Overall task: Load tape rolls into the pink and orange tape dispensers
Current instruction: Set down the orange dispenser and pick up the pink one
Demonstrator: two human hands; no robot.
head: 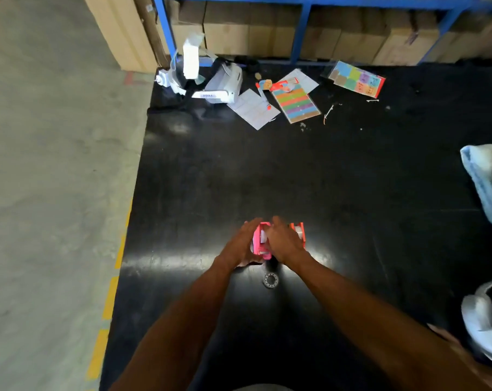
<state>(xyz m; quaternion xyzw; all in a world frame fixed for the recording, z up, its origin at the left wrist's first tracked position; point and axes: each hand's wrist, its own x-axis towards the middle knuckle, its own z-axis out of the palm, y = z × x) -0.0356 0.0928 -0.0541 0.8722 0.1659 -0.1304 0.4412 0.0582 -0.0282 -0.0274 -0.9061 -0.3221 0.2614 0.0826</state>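
The pink tape dispenser [258, 240] stands on the black mat, held between both hands. My left hand [240, 244] grips its left side. My right hand [284, 241] lies over its top and right side, fingers curled. Something white shows inside the pink dispenser. Just right of it, partly hidden by my right hand, sits the orange tape dispenser [299, 232] with a white roll in it. A small clear tape roll [270, 280] lies flat on the mat, nearer to me than the dispensers.
The black mat [295, 170] ends at the concrete floor on the left. At the far edge lie white devices [211, 80], paper sheets [253, 108] and coloured sticker cards [297, 104]. Blue shelving with cartons stands behind. Another person's jeans [487, 182] and shoe [487, 320] are at right.
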